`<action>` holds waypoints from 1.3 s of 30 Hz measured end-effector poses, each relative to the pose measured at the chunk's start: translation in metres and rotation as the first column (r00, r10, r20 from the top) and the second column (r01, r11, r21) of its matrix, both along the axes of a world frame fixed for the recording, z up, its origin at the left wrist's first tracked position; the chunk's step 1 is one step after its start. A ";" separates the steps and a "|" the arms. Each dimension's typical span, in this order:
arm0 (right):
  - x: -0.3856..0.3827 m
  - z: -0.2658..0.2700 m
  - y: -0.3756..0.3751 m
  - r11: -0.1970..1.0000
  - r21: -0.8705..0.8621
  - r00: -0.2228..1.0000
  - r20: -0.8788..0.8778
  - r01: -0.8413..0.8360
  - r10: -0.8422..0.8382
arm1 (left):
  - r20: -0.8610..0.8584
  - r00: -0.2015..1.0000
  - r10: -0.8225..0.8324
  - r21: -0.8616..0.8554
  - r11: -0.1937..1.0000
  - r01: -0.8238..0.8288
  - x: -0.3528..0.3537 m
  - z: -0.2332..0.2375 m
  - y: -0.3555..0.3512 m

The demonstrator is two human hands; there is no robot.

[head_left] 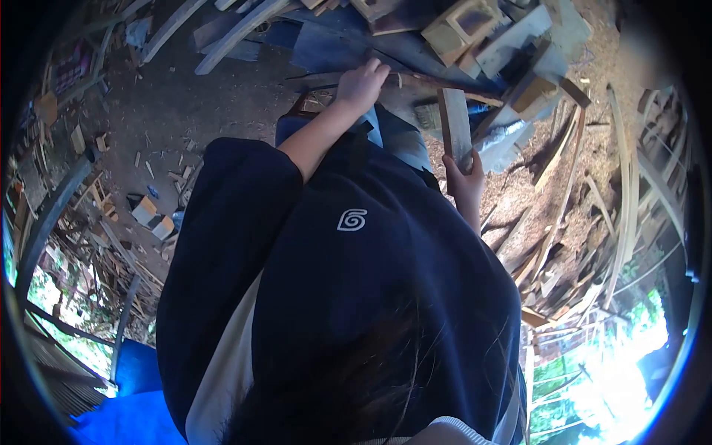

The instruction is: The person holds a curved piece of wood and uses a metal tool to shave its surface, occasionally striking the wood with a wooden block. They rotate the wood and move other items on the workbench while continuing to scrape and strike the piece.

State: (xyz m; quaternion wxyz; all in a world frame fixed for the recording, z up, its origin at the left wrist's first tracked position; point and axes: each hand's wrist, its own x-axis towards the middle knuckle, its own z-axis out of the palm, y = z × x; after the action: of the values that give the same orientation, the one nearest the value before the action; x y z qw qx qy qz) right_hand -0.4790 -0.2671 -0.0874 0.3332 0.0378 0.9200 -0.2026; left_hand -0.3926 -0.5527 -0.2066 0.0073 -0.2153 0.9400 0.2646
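My right hand [465, 176] grips the lower end of a short wooden board [455, 122], thumb on one side and fingers on the other. The board points away from me, its far end near the edge of the dark work surface [326, 48]. Ahead of my body is my left hand [362, 85], with its fingers curled in. It is close to a thin wooden strip [430, 83] along that edge. Whether anything lies inside those curled fingers is hidden. A clear plastic bag [506, 144] sits just right of the board.
Wooden blocks [461, 31] are piled on the far right of the work surface. Long curved strips [629, 193] and wood scraps cover the sawdust floor on the right. Offcuts [152, 216] lie on the left floor. Blue sheeting [126, 415] shows at the lower left.
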 end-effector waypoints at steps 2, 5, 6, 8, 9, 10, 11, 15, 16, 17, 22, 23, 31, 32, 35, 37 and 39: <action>-0.006 0.001 -0.013 0.998 0.024 0.999 0.015 -0.051 0.051 | -0.134 0.990 0.049 0.075 0.996 -0.039 0.006 0.016 -0.002; -0.013 0.004 -0.028 0.972 0.118 0.978 -0.006 -0.204 0.206 | -0.240 0.929 0.281 0.173 0.954 -0.244 0.019 0.037 -0.014; -0.014 0.004 -0.030 0.970 0.121 0.977 0.000 -0.211 0.212 | -0.317 0.844 0.432 0.274 0.894 -0.354 0.025 0.047 -0.020; -0.020 0.001 -0.030 0.964 0.098 0.969 -0.003 -0.247 0.249 | -0.484 0.675 0.557 0.407 0.826 -0.390 0.041 0.073 -0.035; -0.022 -0.001 -0.028 0.963 0.104 0.968 0.000 -0.250 0.252 | -0.553 0.622 0.554 0.459 0.826 -0.328 0.050 0.078 -0.043; -0.023 -0.003 -0.025 0.958 0.096 0.963 -0.008 -0.269 0.271 | -0.547 0.622 0.560 0.464 0.822 -0.332 0.050 0.082 -0.047; -0.023 -0.006 -0.022 0.954 0.088 0.957 -0.016 -0.287 0.290 | -0.507 0.471 0.722 0.765 0.628 -0.140 0.049 0.086 -0.050; -0.020 -0.020 -0.014 0.946 0.116 0.953 0.003 -0.302 0.303 | -0.414 0.311 0.855 0.910 0.386 0.149 0.030 0.074 -0.059; -0.019 -0.024 -0.012 0.942 0.128 0.949 -0.021 -0.311 0.316 | -0.419 0.290 0.861 0.907 0.383 0.174 0.022 0.070 -0.060; -0.018 -0.027 -0.008 0.937 0.144 0.944 -0.045 -0.318 0.327 | -0.413 0.301 0.860 0.908 0.363 0.209 0.015 0.066 -0.063; -0.013 -0.011 -0.015 0.920 0.167 0.918 -0.128 -0.354 0.376 | -0.436 0.423 0.795 0.892 0.444 0.084 -0.004 0.041 -0.061; -0.012 -0.008 -0.016 0.910 0.175 0.908 -0.127 -0.376 0.399 | -0.453 0.377 0.808 0.886 0.455 0.089 -0.012 0.038 -0.056; -0.007 -0.009 -0.018 0.887 0.151 0.870 -0.178 -0.437 0.459 | -0.601 0.422 0.679 0.773 0.628 0.092 -0.026 0.047 -0.054; -0.007 -0.010 -0.017 0.883 0.137 0.861 -0.199 -0.448 0.468 | -0.563 0.406 0.720 0.811 0.576 0.102 -0.027 0.045 -0.053; -0.007 -0.010 -0.016 0.877 0.136 0.852 -0.210 -0.460 0.480 | -0.565 0.395 0.724 0.814 0.568 0.123 -0.027 0.042 -0.057; -0.008 -0.010 -0.015 0.878 0.133 0.854 -0.207 -0.459 0.478 | -0.607 0.399 0.687 0.780 0.611 0.133 -0.028 0.046 -0.058; -0.008 -0.010 -0.014 0.878 0.131 0.854 -0.206 -0.460 0.478 | -0.648 0.378 0.662 0.735 0.673 0.081 -0.030 0.051 -0.058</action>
State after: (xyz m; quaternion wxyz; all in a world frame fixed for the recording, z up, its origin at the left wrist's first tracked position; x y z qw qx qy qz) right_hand -0.4875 -0.2813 -0.0979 0.2609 -0.1986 0.9411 -0.0828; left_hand -0.4229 -0.6102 -0.1557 -0.4612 -0.2023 0.5736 0.6460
